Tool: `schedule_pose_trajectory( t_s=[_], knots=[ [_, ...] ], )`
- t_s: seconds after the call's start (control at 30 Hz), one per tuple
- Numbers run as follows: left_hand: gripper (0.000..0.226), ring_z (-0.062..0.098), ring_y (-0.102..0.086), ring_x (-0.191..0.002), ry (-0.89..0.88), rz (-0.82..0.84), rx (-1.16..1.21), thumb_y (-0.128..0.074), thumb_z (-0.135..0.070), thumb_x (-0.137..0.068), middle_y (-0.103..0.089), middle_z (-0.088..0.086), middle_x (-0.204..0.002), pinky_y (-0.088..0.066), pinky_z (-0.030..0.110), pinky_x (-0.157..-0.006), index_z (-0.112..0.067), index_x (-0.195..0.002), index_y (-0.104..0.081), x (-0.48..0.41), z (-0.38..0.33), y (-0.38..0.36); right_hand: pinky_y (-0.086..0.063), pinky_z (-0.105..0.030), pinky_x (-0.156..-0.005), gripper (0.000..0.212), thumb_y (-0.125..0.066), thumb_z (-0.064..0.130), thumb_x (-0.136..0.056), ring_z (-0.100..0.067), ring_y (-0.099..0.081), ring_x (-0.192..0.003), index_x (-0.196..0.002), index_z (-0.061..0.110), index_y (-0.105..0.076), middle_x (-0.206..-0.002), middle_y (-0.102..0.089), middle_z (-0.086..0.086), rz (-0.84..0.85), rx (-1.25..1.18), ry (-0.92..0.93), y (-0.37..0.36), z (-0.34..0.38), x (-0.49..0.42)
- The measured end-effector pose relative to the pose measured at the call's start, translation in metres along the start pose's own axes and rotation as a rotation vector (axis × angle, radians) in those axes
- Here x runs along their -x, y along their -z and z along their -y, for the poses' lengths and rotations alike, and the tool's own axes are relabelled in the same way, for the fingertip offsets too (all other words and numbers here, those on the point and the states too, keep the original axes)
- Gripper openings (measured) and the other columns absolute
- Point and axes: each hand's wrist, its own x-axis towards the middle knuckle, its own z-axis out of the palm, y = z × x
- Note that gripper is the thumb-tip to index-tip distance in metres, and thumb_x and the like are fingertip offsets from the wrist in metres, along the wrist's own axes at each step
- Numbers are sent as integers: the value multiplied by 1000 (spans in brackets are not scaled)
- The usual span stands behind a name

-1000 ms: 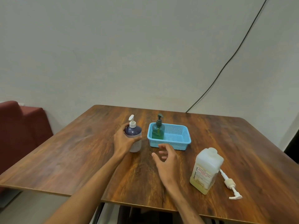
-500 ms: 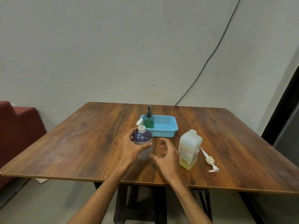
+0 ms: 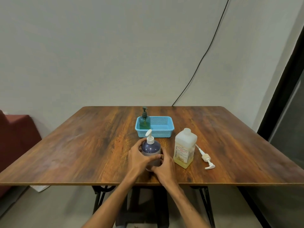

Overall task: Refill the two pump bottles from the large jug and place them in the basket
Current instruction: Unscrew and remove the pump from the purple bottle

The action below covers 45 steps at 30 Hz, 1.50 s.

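Observation:
A dark purple pump bottle (image 3: 151, 147) with a white pump head stands near the table's front edge. My left hand (image 3: 137, 157) grips its left side and my right hand (image 3: 164, 167) grips its lower right side. A green pump bottle (image 3: 144, 121) stands upright in the left end of the blue basket (image 3: 162, 133). To the right of my hands stands the large translucent jug (image 3: 185, 148), uncapped, with a little yellowish liquid at its bottom. Its white pump (image 3: 206, 157) lies on the table beside it.
The wooden table (image 3: 82, 145) stands against a pale wall with a black cable (image 3: 204, 58) running down it. A dark red seat (image 3: 14, 145) is at the left, and a dark door frame (image 3: 286, 79) at the right.
The purple bottle has come toward me, away from the basket, held in my left hand. My right hand, open before, now grips the bottle too. The view has shifted back and up.

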Motion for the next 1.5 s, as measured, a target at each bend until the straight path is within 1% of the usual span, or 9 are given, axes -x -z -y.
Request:
schedule_pose_trajectory(
  t_s=[0.3,0.37,0.47,0.7,0.93,1.07,1.2,1.4,1.5],
  knots=[
    [75,2,-57,-125,-47,149,187,-84,-42,-76,-61,-13,-135,-49,25,-101,-27,-141,-51,-11,-4,14,-55,-35,-95,94,-88,43,-59,-6,-54,-121,-140,41,-40,-129,-58,19,-14,28,3,-1,-7,-4],
    [59,6,-59,-126,-44,217,252,-74,-29,-89,-64,-9,-135,-50,28,-102,-21,-143,-51,-16,-12,22,-57,-32,-90,91,-89,46,-56,-5,-57,-115,-135,41,-44,-123,-60,18,-13,29,0,-1,-7,-5],
    [34,13,-67,-114,-74,276,271,-61,-10,-97,-73,-1,-120,-55,26,-92,-10,-130,-64,-23,-22,27,-56,-30,-89,87,-90,43,-55,-4,-58,-112,-130,41,-47,-121,-60,19,-6,29,2,0,-5,-5],
    [22,23,-73,-100,-74,155,338,-73,-4,-87,-77,6,-102,-58,36,-90,-6,-108,-75,-24,-24,20,-55,-24,-89,89,-91,39,-56,-4,-58,-112,-132,39,-46,-122,-60,16,2,25,12,2,-4,-6],
    [27,11,-74,-86,-66,-82,297,-90,-15,-70,-78,-3,-89,-61,27,-76,-13,-93,-78,-17,-31,7,-54,-35,-95,91,-88,45,-56,-6,-56,-115,-135,42,-44,-124,-60,15,-7,13,19,1,-2,-5],
    [39,9,-71,-99,-88,61,230,-86,-28,-76,-74,-4,-104,-59,32,-87,-16,-110,-70,-20,-26,8,-55,-35,-94,89,-87,47,-57,-7,-57,-116,-134,43,-42,-124,-60,15,-10,40,21,-1,-3,-4],
    [27,15,-66,-114,-149,304,253,-63,-18,-97,-72,0,-117,-55,36,-98,-15,-124,-67,-23,-24,20,-57,-35,-89,87,-85,52,-53,-6,-58,-111,-129,43,-45,-120,-61,17,-16,49,10,-1,-5,-6],
    [34,11,-72,-93,-90,53,247,-90,-17,-70,-76,-1,-96,-60,34,-87,-13,-99,-73,-25,-28,12,-56,-33,-90,93,-86,50,-53,-5,-58,-112,-134,42,-42,-122,-60,16,-15,56,4,-1,-4,-7],
    [54,3,-67,-103,-87,95,214,-92,-29,-67,-72,-9,-108,-55,23,-88,-20,-114,-66,-22,-30,6,-55,-34,-94,93,-88,48,-56,-6,-57,-114,-136,43,-40,-124,-60,14,-8,74,2,1,-3,-6]
  ],
)
